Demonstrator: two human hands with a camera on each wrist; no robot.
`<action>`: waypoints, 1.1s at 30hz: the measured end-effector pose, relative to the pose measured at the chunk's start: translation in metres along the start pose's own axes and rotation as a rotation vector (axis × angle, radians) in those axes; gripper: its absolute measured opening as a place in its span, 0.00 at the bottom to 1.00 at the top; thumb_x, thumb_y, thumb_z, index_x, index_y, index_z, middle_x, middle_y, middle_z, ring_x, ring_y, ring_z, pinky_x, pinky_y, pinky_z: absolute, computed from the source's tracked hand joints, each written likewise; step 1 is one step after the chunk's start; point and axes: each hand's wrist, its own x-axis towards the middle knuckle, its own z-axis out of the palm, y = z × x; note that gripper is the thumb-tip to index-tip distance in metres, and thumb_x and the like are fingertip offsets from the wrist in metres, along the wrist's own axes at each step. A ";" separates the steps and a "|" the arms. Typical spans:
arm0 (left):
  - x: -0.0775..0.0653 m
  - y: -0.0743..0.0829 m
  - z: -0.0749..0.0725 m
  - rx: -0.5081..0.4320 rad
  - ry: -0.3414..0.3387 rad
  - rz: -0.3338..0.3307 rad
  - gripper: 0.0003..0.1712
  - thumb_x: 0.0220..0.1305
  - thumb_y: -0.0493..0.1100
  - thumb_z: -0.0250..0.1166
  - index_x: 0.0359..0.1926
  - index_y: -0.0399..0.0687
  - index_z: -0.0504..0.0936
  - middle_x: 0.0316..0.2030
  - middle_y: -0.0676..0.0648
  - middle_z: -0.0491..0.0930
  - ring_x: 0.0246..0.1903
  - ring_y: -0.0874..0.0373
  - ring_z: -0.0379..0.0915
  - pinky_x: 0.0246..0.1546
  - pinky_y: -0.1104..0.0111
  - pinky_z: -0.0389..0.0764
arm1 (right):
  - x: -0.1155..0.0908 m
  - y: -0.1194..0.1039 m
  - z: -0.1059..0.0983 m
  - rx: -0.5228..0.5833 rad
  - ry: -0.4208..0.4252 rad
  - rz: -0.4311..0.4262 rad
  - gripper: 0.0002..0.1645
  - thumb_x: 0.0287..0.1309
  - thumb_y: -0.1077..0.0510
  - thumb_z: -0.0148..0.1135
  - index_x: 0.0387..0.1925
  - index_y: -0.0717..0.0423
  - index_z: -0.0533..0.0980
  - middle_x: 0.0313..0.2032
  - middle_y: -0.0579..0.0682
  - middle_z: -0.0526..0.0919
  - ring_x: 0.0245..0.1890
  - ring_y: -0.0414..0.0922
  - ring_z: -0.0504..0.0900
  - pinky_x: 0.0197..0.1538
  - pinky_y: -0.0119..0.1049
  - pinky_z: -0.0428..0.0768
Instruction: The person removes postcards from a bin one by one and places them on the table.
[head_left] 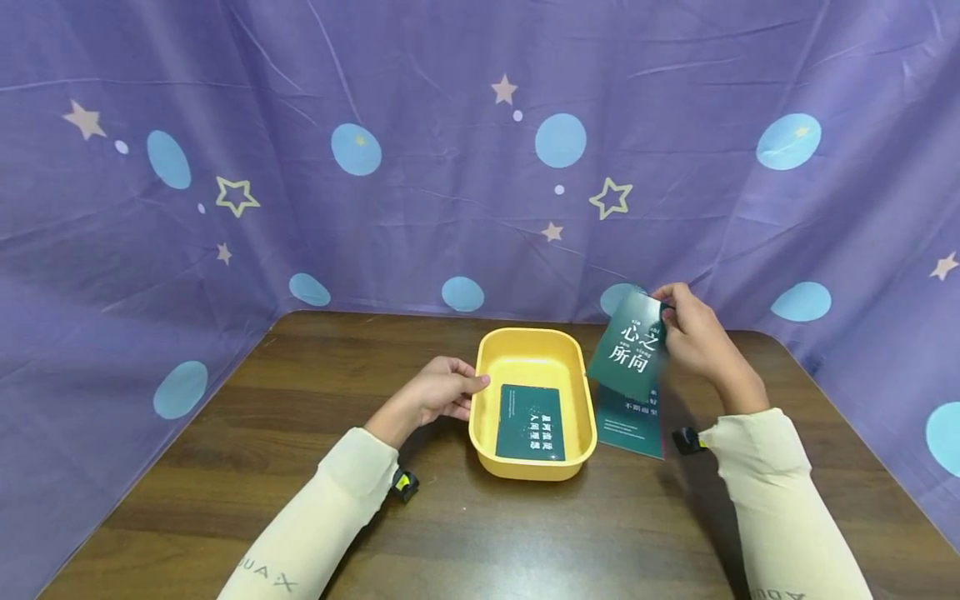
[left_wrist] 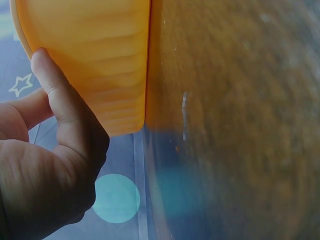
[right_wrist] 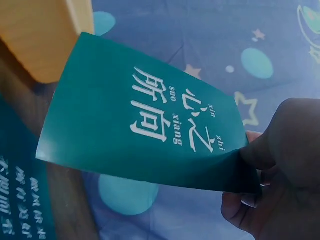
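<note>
My left hand (head_left: 444, 390) grips the left rim of a yellow plastic basin (head_left: 534, 472), its thumb over the edge as the left wrist view also shows. Inside the basin lies a dark green card (head_left: 529, 423) with white lettering. Up at the right, my right hand (head_left: 692, 327) pinches one corner of another green card (head_left: 630, 346), held tilted in the air beside the basin; large white characters face the right wrist camera. Below that raised card, a further green card (head_left: 632, 429) rests on the table, partly covered by it in the head view.
The brown wooden table (head_left: 300, 400) spreads around the basin, with its back edge against a purple curtain (head_left: 450, 125) patterned with stars and blue dots. A black wrist strap piece (head_left: 405, 485) sits at the left cuff, another (head_left: 687, 440) at the right.
</note>
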 end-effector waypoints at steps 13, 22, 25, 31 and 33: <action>0.002 0.000 0.000 0.000 0.010 -0.008 0.16 0.66 0.40 0.65 0.46 0.35 0.70 0.29 0.41 0.77 0.19 0.56 0.76 0.22 0.67 0.85 | -0.005 0.023 0.008 0.064 -0.138 0.123 0.18 0.64 0.73 0.36 0.54 0.67 0.63 0.45 0.66 0.73 0.42 0.56 0.71 0.44 0.47 0.72; 0.002 -0.001 0.000 0.000 0.011 -0.012 0.16 0.66 0.40 0.65 0.46 0.35 0.69 0.29 0.41 0.77 0.19 0.57 0.75 0.21 0.68 0.85 | -0.010 0.036 0.006 0.100 -0.181 0.217 0.15 0.72 0.68 0.32 0.55 0.66 0.62 0.45 0.66 0.73 0.42 0.57 0.72 0.44 0.46 0.72; 0.002 -0.001 0.000 -0.004 0.012 -0.014 0.16 0.66 0.40 0.65 0.46 0.35 0.69 0.29 0.40 0.77 0.18 0.57 0.75 0.20 0.68 0.85 | -0.010 0.039 0.010 0.104 -0.219 0.220 0.15 0.70 0.69 0.33 0.54 0.66 0.62 0.45 0.65 0.73 0.43 0.57 0.71 0.45 0.46 0.71; 0.001 0.000 0.000 -0.008 0.013 -0.017 0.16 0.66 0.40 0.65 0.46 0.35 0.69 0.29 0.40 0.77 0.18 0.57 0.76 0.20 0.68 0.85 | -0.010 0.044 0.025 0.081 -0.284 0.191 0.15 0.62 0.73 0.37 0.50 0.66 0.64 0.47 0.64 0.73 0.47 0.57 0.71 0.47 0.46 0.72; 0.001 0.000 0.000 -0.010 0.013 -0.019 0.16 0.66 0.40 0.65 0.46 0.35 0.69 0.30 0.40 0.77 0.18 0.57 0.76 0.21 0.68 0.85 | -0.011 0.045 0.029 0.063 -0.306 0.187 0.16 0.61 0.73 0.38 0.49 0.66 0.65 0.47 0.64 0.73 0.47 0.57 0.71 0.47 0.46 0.72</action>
